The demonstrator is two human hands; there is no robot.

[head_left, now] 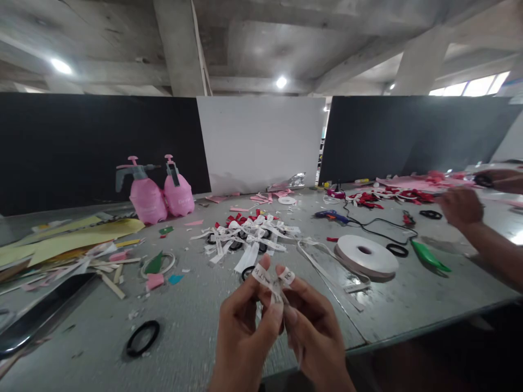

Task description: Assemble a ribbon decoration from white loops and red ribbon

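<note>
Both my hands are raised over the near edge of the grey table [192,321]. My left hand [245,321] and my right hand [312,321] pinch a short piece of white printed ribbon [273,279] between their fingertips, looped over the fingers. Just beyond them lies a pile of finished white ribbon bows [249,237] mixed with black rings and red pieces. A flat roll of white ribbon [365,255] sits to the right, with a loose strip [327,264] running from it toward me.
Two pink spray bottles [161,196] stand at the back left beside yellow paper sheets [69,239]. A black ring [143,337] lies near left. A blue glue gun [332,216] with black cord, green scissors [429,256] and another person's hands [461,207] are at right.
</note>
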